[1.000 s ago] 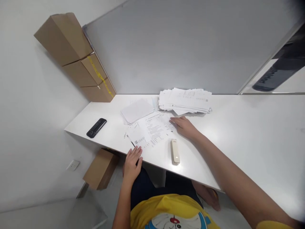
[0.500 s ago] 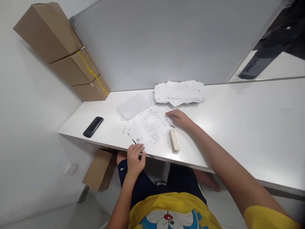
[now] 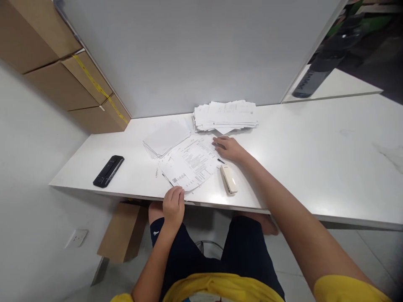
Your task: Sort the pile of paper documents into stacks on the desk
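Note:
Printed paper sheets (image 3: 197,161) lie slightly askew on one another at the desk's front middle. At their near edge, my left hand (image 3: 174,206) has its fingers closed together on the top sheet's lower edge, which bows up a little. My right hand (image 3: 229,147) rests at the sheets' upper right edge, fingers slightly bent and apart. Just below it lie a small black object (image 3: 221,161) and a cream stapler (image 3: 228,179), neither of them held.
Behind stands a thick paper pile (image 3: 225,115) against the grey panel (image 3: 201,54). Blank-looking sheets (image 3: 166,137) lie to the left, and a black phone (image 3: 108,171) farther left. Cardboard boxes (image 3: 97,117) are stacked in the left corner; a dark bottle (image 3: 310,82) is at right.
My left fingers have closed together at the sheet's near edge, and that edge now bows upward. My right hand stays at the upper right of the sheets. The camera view has shifted.

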A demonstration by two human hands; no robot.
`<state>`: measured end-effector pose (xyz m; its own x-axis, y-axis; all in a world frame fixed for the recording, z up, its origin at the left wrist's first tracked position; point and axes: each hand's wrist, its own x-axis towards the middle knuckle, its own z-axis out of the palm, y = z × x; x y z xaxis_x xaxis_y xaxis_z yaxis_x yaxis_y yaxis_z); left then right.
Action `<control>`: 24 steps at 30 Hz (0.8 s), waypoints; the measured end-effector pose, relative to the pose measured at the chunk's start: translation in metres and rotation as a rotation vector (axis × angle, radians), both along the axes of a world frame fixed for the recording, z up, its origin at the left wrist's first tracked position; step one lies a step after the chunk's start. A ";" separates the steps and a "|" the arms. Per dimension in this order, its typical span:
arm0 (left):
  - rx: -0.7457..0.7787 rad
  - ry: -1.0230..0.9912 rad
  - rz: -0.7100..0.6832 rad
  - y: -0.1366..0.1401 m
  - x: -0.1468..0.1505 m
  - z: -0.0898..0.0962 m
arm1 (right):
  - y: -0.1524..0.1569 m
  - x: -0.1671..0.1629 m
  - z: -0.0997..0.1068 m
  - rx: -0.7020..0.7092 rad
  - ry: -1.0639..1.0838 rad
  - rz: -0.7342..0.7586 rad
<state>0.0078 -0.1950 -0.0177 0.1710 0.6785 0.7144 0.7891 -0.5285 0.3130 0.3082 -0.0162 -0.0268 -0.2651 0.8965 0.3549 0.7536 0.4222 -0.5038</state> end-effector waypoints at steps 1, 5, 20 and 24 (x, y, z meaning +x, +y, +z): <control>-0.038 -0.041 -0.007 -0.001 0.001 -0.002 | -0.001 0.000 0.000 0.001 0.008 -0.003; -0.300 -0.304 -0.027 0.007 0.008 -0.002 | -0.006 -0.001 0.002 0.001 0.047 0.005; -0.533 -1.055 -0.119 0.114 0.009 0.012 | -0.013 0.002 0.003 -0.065 0.160 0.071; -0.328 -1.018 -0.267 0.100 0.011 0.019 | -0.017 0.003 0.000 -0.266 0.577 0.024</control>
<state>0.0187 -0.0947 0.0018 -0.2261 0.8898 0.3963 -0.0453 -0.4160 0.9082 0.3113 -0.0337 -0.0268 -0.1185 0.9700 0.2122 0.3212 0.2396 -0.9162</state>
